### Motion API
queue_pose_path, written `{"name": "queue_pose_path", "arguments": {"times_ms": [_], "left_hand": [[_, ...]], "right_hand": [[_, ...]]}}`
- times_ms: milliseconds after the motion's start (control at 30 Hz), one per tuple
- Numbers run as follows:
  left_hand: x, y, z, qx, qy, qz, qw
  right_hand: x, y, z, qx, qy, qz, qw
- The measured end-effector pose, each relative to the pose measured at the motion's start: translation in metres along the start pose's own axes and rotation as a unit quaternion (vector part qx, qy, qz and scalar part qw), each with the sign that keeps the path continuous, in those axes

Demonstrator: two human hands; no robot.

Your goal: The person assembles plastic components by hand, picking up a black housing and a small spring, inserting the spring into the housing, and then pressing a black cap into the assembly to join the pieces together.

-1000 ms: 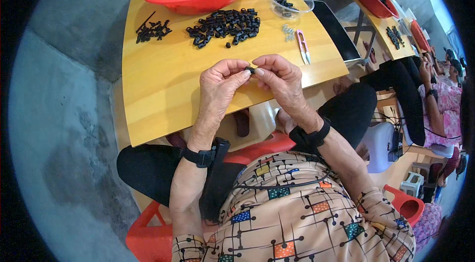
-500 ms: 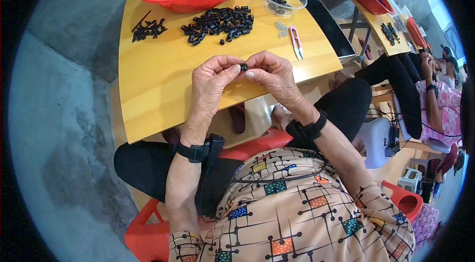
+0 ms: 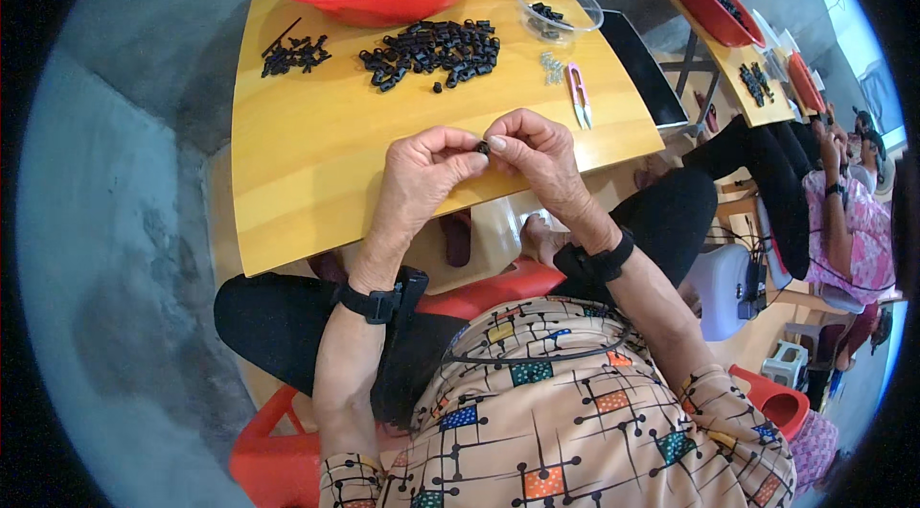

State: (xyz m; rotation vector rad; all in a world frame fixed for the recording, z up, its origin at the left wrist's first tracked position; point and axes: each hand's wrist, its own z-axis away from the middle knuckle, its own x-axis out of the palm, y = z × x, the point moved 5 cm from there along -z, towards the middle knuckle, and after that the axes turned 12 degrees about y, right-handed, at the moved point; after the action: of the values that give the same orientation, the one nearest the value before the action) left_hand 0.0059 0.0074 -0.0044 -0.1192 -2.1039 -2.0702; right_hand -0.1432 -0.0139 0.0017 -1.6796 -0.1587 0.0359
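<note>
Over the table's near edge, my left hand (image 3: 428, 168) and my right hand (image 3: 537, 155) meet fingertip to fingertip. Between them they pinch a small black plastic part (image 3: 482, 148), mostly covered by thumbs and fingers. Beyond my hands lies a pile of small black plastic parts (image 3: 436, 53), with a single black piece (image 3: 437, 86) just in front of it. Pink-handled thread snips (image 3: 579, 96) rest to the right of the pile, beside a few small clear pieces (image 3: 551, 68). Thin black pieces (image 3: 295, 55) form a smaller heap at the left.
A red basin (image 3: 393, 2) full of black parts stands at the table's far side. Clear plastic bowls (image 3: 558, 10) sit right of it, one holding black parts. Past a dark tray (image 3: 640, 67), a second table (image 3: 772, 109) has another red basin. A co-worker (image 3: 843, 220) sits at the right.
My hands have shifted slightly right and nearer to me, still pinching the small black part. It is more covered by my fingers now. The view has shifted slightly.
</note>
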Motion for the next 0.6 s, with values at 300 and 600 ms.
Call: {"name": "queue_pose_path", "arguments": {"times_ms": [300,600], "left_hand": [[-0.011,0.006,0.005,-0.032,0.006,0.086,0.996],[-0.049,0.015,0.002,-0.002,0.080,0.099,0.992]], "right_hand": [[0.025,-0.019,-0.022,-0.014,-0.024,0.080,0.996],[0.039,-0.028,-0.082,-0.281,-0.025,0.441,0.852]]}}
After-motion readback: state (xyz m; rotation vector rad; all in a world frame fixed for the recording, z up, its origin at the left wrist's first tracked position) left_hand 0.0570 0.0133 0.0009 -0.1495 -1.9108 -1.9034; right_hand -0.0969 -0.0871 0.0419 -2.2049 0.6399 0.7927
